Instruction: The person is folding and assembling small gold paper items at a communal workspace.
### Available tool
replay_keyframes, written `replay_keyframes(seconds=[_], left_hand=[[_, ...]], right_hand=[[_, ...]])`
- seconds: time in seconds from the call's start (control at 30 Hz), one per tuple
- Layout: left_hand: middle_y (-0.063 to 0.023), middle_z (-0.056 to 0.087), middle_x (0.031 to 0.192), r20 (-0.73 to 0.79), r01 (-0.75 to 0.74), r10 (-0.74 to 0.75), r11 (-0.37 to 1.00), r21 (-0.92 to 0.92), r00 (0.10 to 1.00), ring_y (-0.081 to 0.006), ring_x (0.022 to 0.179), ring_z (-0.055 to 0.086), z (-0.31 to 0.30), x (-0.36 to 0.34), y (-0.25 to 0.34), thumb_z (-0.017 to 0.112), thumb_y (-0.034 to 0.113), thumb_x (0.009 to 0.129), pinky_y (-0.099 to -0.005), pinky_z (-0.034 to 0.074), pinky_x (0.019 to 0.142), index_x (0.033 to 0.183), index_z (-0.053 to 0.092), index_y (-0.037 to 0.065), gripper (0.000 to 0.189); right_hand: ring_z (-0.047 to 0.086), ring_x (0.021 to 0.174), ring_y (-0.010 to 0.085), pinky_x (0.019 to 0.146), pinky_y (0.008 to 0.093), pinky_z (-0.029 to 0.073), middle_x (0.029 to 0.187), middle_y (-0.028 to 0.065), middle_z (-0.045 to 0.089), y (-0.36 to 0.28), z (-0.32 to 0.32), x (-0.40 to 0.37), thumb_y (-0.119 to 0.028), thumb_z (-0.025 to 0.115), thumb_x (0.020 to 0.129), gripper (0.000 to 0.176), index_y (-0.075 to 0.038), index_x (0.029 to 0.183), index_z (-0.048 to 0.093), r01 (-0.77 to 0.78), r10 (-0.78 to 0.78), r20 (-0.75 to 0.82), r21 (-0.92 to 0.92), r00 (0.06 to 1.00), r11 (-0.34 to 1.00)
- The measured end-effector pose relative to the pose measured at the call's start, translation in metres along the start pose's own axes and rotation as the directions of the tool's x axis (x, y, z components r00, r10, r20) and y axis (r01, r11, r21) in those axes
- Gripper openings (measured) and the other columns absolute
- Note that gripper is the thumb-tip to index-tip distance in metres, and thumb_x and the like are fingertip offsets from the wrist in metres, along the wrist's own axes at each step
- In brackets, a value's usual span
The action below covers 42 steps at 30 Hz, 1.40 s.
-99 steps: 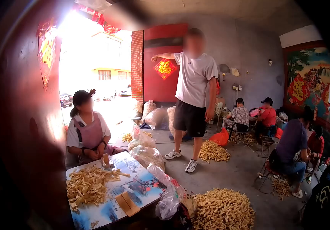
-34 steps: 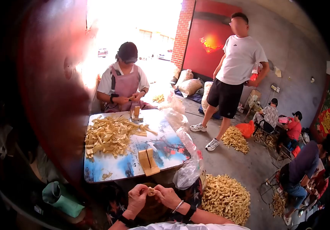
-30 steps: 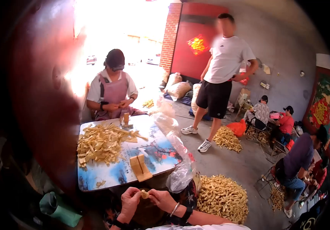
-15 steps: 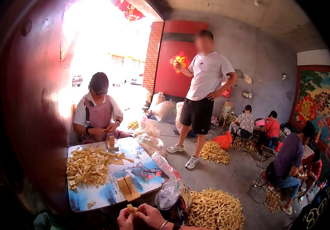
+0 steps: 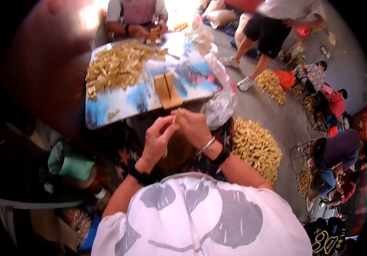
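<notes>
My left hand (image 5: 158,135) and my right hand (image 5: 195,129) meet just in front of the table's near edge, fingers closed in a pinch. Between the fingertips is a small pale yellow strip (image 5: 179,112), partly hidden by them. Just beyond them, a slotted wooden block (image 5: 167,91) stands on the blue-and-white patterned table (image 5: 149,102). A heap of flat yellowish strips (image 5: 117,66) covers the table's far left part.
A large pile of short, knotted-looking yellow pieces (image 5: 256,149) lies on the floor to my right, near a clear plastic bag (image 5: 218,109). A person in an apron (image 5: 138,13) sits across the table. Another person (image 5: 273,34) stands beyond; several sit at right. A green container (image 5: 68,162) is at left.
My view has tilted down, so the table sits higher and my forearms and shirt show. Both hands stay together at the yellow strip. The standing person's hand with the red packet has left view.
</notes>
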State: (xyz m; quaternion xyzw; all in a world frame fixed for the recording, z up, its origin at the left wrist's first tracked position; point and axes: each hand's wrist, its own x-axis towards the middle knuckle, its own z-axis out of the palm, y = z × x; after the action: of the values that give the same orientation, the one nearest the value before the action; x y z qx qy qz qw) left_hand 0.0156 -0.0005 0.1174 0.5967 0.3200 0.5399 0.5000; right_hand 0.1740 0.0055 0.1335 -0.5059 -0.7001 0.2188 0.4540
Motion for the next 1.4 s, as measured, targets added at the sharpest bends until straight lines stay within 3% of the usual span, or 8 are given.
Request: replay_keyframes(seconds=[0.13,0.4,0.6,0.7,0.83,1.0,1.13,1.4], left_hand=[[-0.0008,0.066,0.092,0.04,0.015,-0.016,1.0,0.021,0.999,-0.0054,0.079,0.057,-0.001,-0.012,-0.029,0.062,0.006,0.093,-0.0198,0.047,0.072,0.116,0.063,-0.001,0.024],[0.001,0.063,0.086,0.028,0.246,-0.245,0.952,-0.184,0.969,-0.0012,0.063,0.046,-0.002,-0.009,-0.029,0.063,0.014,0.095,-0.0164,0.036,0.055,0.111,0.062,0.005,0.019],[0.0008,0.062,0.085,0.265,0.564,-0.503,0.667,-0.486,0.823,-0.002,0.059,0.044,0.0,-0.003,-0.017,0.064,0.012,0.093,-0.0158,0.037,0.054,0.113,0.062,0.004,0.022],[0.0001,0.063,0.088,0.262,0.542,-0.507,0.549,-0.636,0.821,-0.0023,0.058,0.044,0.004,-0.002,-0.017,0.064,0.011,0.093,-0.0163,0.037,0.053,0.117,0.061,0.003,0.026],[0.0024,0.063,0.085,0.213,0.507,-0.485,0.627,-0.591,0.848,-0.0019,0.06,0.046,0.009,-0.002,-0.017,0.064,0.01,0.092,-0.0167,0.035,0.051,0.109,0.062,0.006,0.018],[0.0028,0.061,0.082,0.097,0.385,-0.374,0.865,-0.322,0.922,-0.0014,0.061,0.045,0.012,0.0,-0.018,0.062,0.008,0.093,-0.0169,0.035,0.051,0.104,0.06,0.007,0.012],[0.0026,0.059,0.08,0.072,0.366,-0.364,0.865,-0.343,0.929,-0.001,0.059,0.042,0.013,0.001,-0.019,0.062,0.009,0.094,-0.0167,0.033,0.05,0.103,0.059,0.006,0.01],[0.0035,0.056,0.076,0.169,0.478,-0.447,0.814,-0.33,0.878,-0.0005,0.056,0.04,-0.008,-0.004,-0.013,0.062,0.013,0.096,-0.0156,0.03,0.049,0.106,0.065,0.004,0.014]], right_hand=[[0.067,0.055,0.012,0.048,0.0241,0.051,0.071,0.0095,0.07,-0.009,-0.003,-0.006,-0.022,0.054,0.099,0.026,0.0,0.097,0.068,-0.279,0.275,0.046,0.196,0.96,0.94],[0.062,0.057,0.0072,0.055,0.021,0.052,0.068,0.0013,0.066,0.011,-0.002,-0.012,-0.029,0.05,0.102,0.032,-0.003,0.102,0.069,-0.45,0.36,0.281,0.405,0.89,0.796],[0.066,0.075,0.0131,0.06,0.0251,0.055,0.091,0.0076,0.065,0.019,-0.003,-0.009,-0.027,0.051,0.1,0.032,-0.003,0.105,0.071,-0.155,0.145,0.06,0.22,0.988,0.963],[0.066,0.083,0.0141,0.062,0.0256,0.056,0.101,0.0094,0.063,0.022,-0.001,-0.015,-0.024,0.052,0.099,0.029,-0.004,0.107,0.072,-0.145,0.125,0.11,0.204,0.986,0.968],[0.066,0.074,0.0126,0.061,0.0238,0.055,0.092,0.0072,0.068,0.013,-0.01,-0.012,-0.023,0.05,0.099,0.03,-0.002,0.1,0.072,-0.367,0.36,0.081,0.312,0.929,0.877],[0.062,0.065,0.009,0.057,0.0221,0.052,0.085,0.0047,0.068,0.012,-0.009,-0.013,-0.023,0.052,0.098,0.027,-0.002,0.1,0.069,-0.363,0.347,0.11,0.333,0.931,0.87],[0.054,0.06,0.0044,0.051,0.0193,0.045,0.075,-0.0012,0.061,0.019,-0.013,-0.013,-0.021,0.06,0.095,0.018,-0.006,0.106,0.062,-0.378,0.241,0.332,0.453,0.912,0.807],[0.046,0.059,0.0014,0.049,0.0164,0.034,0.074,-0.0065,0.052,0.018,-0.02,-0.008,-0.019,0.066,0.093,0.013,-0.011,0.097,0.056,-0.511,0.383,0.339,0.549,0.859,0.661]])
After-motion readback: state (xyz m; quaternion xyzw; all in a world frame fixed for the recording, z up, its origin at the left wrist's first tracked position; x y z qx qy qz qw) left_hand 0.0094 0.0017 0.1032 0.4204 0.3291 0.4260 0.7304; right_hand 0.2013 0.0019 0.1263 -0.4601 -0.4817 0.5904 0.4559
